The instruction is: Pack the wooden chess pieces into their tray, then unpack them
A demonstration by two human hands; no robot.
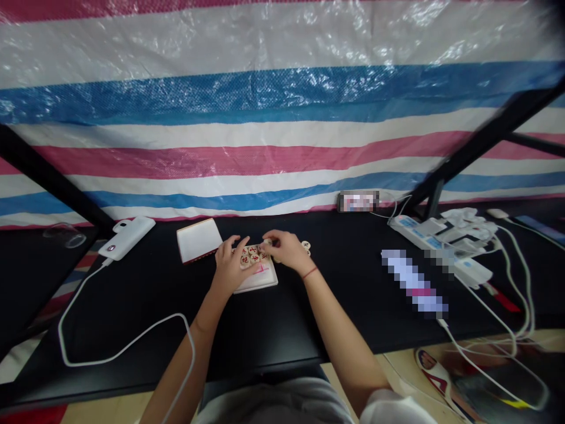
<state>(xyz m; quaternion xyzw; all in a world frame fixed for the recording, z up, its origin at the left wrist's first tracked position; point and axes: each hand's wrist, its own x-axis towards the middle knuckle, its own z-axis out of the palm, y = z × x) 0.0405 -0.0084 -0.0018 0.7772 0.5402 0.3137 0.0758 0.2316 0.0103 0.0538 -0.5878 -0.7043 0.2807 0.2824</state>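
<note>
Shiny striped sheeting (282,138), black table (353,265), pale floor (106,409)

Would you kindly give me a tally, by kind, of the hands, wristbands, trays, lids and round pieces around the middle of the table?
Hands: 2, left hand and right hand
Red wristband: 1
White tray: 1
White-faced lid: 1
Total: 5, leaving out the round pieces, several but partly hidden, so not exactly countable.

Muted light; glare flecks on plastic sheet (265,138) toward twelve o'clock, faint sheen on tabletop (260,333) at six. Game pieces (254,258) soft. Edges stretched; two-o'clock corner dark; pixelation toward four.
</note>
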